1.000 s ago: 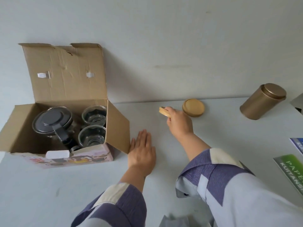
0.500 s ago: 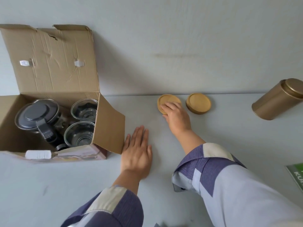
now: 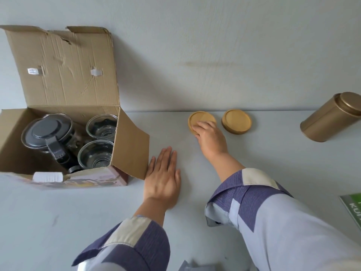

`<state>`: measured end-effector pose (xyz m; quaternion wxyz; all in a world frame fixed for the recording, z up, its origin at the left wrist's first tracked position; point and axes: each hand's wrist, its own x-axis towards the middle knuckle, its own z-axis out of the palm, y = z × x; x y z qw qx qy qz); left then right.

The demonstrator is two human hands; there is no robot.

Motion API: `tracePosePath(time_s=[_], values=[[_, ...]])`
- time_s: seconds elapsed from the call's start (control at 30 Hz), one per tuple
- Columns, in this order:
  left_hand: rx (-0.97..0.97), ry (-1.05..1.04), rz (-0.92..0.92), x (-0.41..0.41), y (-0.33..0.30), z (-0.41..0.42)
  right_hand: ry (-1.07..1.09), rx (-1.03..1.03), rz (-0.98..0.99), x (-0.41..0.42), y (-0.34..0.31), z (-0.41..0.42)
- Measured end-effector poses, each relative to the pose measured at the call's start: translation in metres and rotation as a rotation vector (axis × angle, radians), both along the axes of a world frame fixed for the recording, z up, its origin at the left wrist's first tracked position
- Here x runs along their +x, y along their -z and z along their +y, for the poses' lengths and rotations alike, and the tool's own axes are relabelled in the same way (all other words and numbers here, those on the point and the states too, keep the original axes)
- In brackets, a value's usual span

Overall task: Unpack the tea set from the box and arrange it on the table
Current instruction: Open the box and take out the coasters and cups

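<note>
An open cardboard box (image 3: 64,75) stands at the left of the white table (image 3: 58,222). Inside it are a glass teapot with a black lid (image 3: 46,132) and two glass cups (image 3: 102,126) (image 3: 95,154). Two round wooden coasters lie flat side by side near the wall. My right hand (image 3: 210,136) has its fingers curled over the near edge of the left coaster (image 3: 201,118). The right coaster (image 3: 236,121) lies untouched. My left hand (image 3: 163,178) rests flat on the table, fingers apart, beside the box's right flap.
A gold tin canister (image 3: 332,118) stands at the right, close to the wall. A green booklet (image 3: 353,208) pokes in at the right edge. The wall runs just behind the coasters and the box.
My right hand carried the coaster tilted in the air, then laid it flat left of the other coaster and stays on it. The left hand has not moved.
</note>
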<state>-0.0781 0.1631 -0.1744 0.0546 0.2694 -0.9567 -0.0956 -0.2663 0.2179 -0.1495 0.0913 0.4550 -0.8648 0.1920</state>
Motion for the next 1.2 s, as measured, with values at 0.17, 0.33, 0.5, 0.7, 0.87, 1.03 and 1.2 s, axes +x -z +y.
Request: tracePosePath(time_s=[0.17, 0.33, 0.5, 0.7, 0.87, 1.03, 1.2], values=[[0.024, 0.013, -0.023, 0.001, -0.003, -0.001, 0.0, 0.036, 0.047, 0.011, -0.012, 0.0], [0.124, 0.038, -0.116, 0.002, -0.017, -0.002, -0.041, -0.036, 0.06, 0.041, -0.04, 0.004], [0.145, 0.153, 0.033, 0.023, -0.069, -0.001, -0.001, 0.002, -0.216, 0.078, -0.085, -0.002], [-0.045, 0.126, 0.234, 0.073, -0.137, -0.046, 0.087, 0.006, -0.445, 0.128, -0.126, -0.027], [-0.167, -0.126, 0.273, 0.118, -0.149, -0.099, 0.028, -0.117, -0.4, 0.186, -0.142, -0.06], [-0.113, -0.335, 0.091, 0.148, -0.132, -0.134, -0.046, 0.241, -0.191, 0.22, -0.146, -0.093], [-0.079, -0.353, 0.065, 0.166, -0.118, -0.145, 0.197, 0.704, -0.381, 0.235, -0.152, -0.121]])
